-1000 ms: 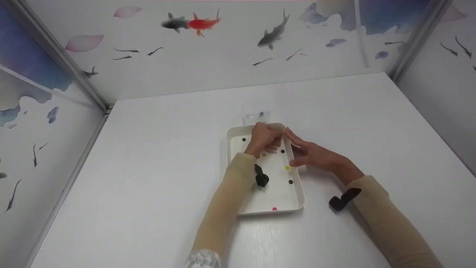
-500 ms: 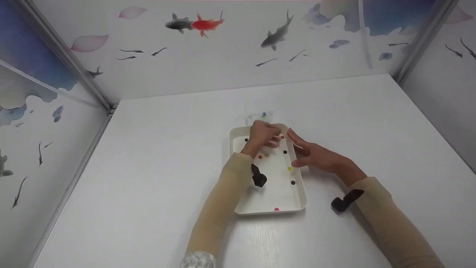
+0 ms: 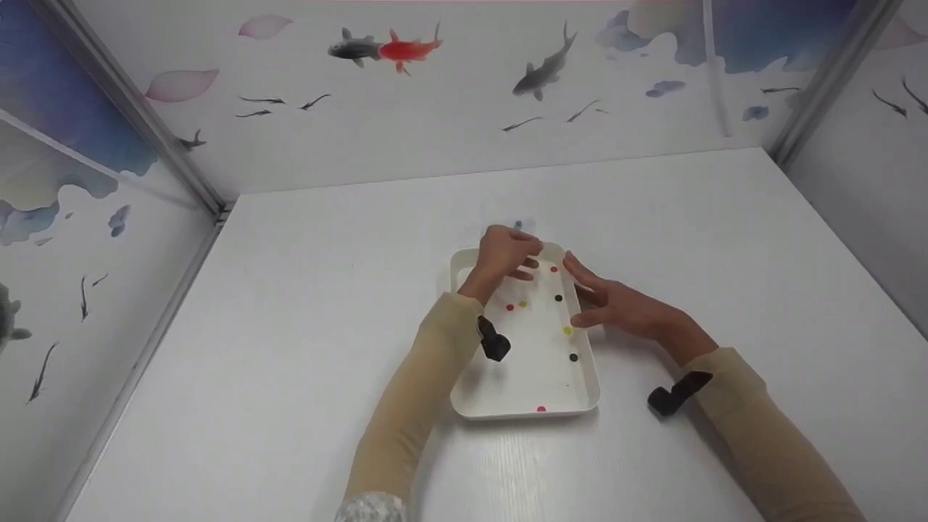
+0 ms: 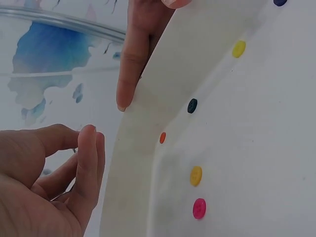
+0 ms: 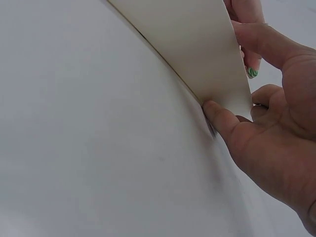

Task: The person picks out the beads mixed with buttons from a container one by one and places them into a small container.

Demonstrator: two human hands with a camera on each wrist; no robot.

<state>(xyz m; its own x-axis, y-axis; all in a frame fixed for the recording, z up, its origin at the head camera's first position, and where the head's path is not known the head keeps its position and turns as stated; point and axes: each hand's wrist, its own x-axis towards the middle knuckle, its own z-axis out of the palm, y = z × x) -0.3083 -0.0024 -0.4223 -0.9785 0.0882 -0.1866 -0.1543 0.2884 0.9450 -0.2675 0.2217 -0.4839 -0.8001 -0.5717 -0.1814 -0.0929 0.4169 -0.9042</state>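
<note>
A shallow white tray (image 3: pixel 533 380) lies on the table with several small buttons in it. My left hand (image 3: pixel 504 252) is over the tray's far end and pinches a green button (image 5: pixel 253 73), of which only an edge shows in the right wrist view. In the left wrist view its thumb and fingertips meet just outside the tray wall. My right hand (image 3: pixel 629 308) grips the tray's right wall, with digits on both sides of the rim. Inside are a yellow button (image 4: pixel 239 49), a dark button (image 4: pixel 192 105), an orange button (image 4: pixel 163 138) and a pink button (image 4: pixel 199 209).
Just behind the tray, partly hidden by my left hand, is a clear container with a blue piece (image 3: pixel 518 224) in it. White panels painted with fish (image 3: pixel 409 51) enclose the white table (image 3: pixel 326 304) at the back and sides.
My left hand has risen from inside the tray and shifted left and away toward the far rim, uncovering red and yellow buttons. My right hand stays on the tray wall.
</note>
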